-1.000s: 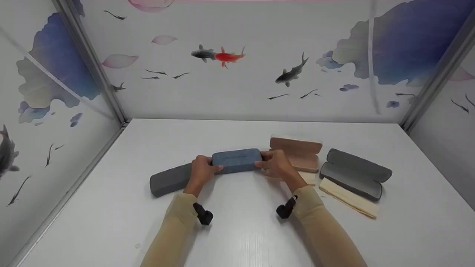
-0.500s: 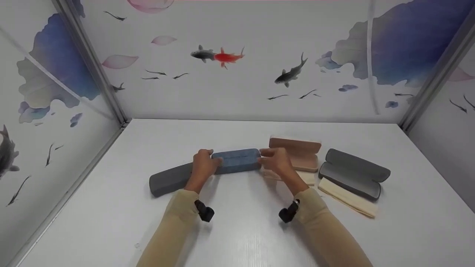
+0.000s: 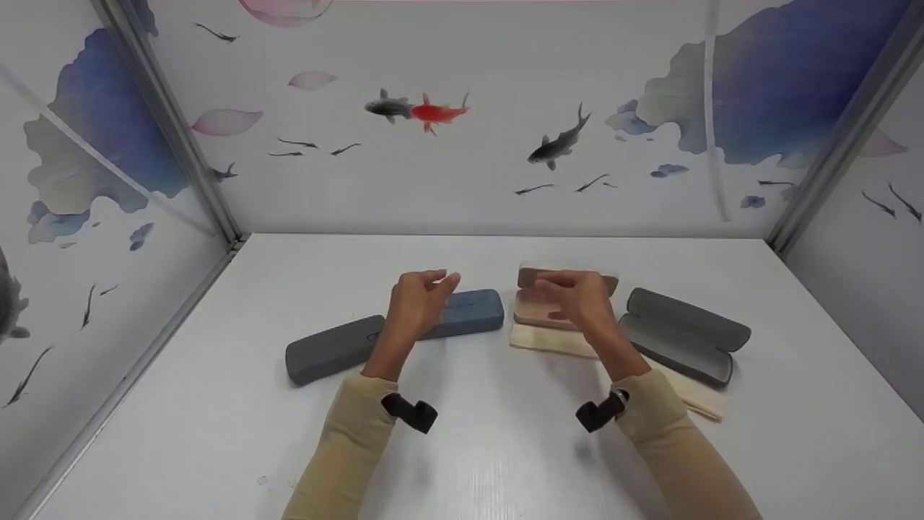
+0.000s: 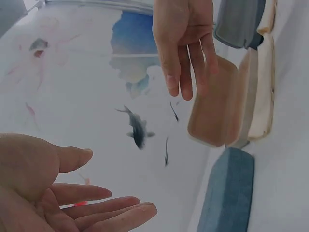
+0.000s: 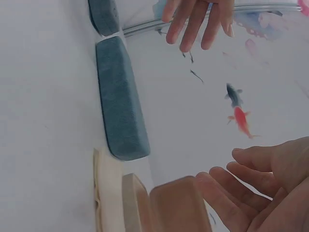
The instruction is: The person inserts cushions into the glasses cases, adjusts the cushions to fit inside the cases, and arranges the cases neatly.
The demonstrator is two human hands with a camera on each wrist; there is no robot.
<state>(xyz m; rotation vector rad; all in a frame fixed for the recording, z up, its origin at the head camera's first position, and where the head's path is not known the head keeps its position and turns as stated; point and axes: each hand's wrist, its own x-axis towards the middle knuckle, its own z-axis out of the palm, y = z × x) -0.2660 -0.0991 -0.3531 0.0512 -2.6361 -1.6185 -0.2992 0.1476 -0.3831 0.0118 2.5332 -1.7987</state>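
A closed blue glasses case (image 3: 473, 310) lies on the table, partly behind my left hand (image 3: 420, 302), which is raised with nothing in it. My right hand (image 3: 581, 300) hovers in front of an opened pinkish-brown glasses case (image 3: 533, 309) and also holds nothing. In the left wrist view the fingers of the left hand (image 4: 91, 193) are extended, apart from the blue case (image 4: 227, 193). The right wrist view shows the right hand (image 5: 260, 188) with relaxed fingers that overlap the brown case (image 5: 178, 208). A closed grey glasses case (image 3: 336, 350) lies left of the blue one.
An opened dark grey glasses case (image 3: 682, 336) lies at the right. Folded cream cloths lie in front of the opened cases, one cloth (image 3: 552, 341) by the brown case and another cloth (image 3: 696, 393) by the grey one. Patterned white walls (image 3: 462, 180) enclose the white table (image 3: 476, 448).
Both hands have let go of the blue case and lifted off it. The right hand has moved right, over the brown case; the left has risen slightly rightward. The blue case stays in place.
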